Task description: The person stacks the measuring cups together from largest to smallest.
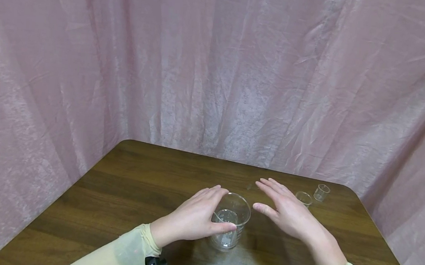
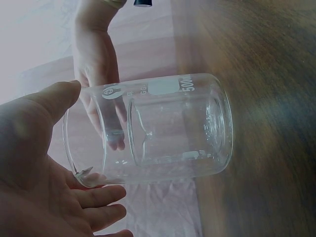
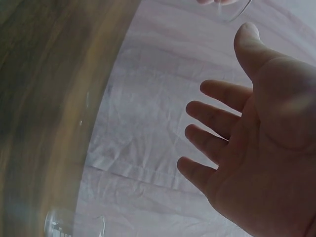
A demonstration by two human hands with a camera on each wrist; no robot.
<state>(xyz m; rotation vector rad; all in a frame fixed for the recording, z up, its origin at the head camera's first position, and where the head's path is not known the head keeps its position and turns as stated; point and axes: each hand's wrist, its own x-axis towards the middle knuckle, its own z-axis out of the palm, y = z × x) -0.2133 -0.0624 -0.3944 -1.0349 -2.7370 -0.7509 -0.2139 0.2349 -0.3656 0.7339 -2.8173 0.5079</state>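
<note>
A large clear glass beaker (image 1: 240, 230), printed with 500 in the left wrist view, stands upright in front of me. Inside it sits a smaller glass beaker (image 1: 229, 218). My left hand (image 1: 194, 218) holds the large one near its rim, thumb on the near side and index finger across by the spout. The other fingers of that hand stretch out beside the glass. To the right of the beaker and apart from it, my right hand (image 1: 292, 211) hovers with fingers extended and thumb spread, holding nothing.
Beyond my right hand, a small beaker (image 1: 304, 193) is partly hidden behind it. An even smaller one (image 1: 322, 192) stands near the far right corner of the brown wooden table (image 1: 138, 172). A pink curtain (image 1: 217, 74) hangs around the table's back and sides.
</note>
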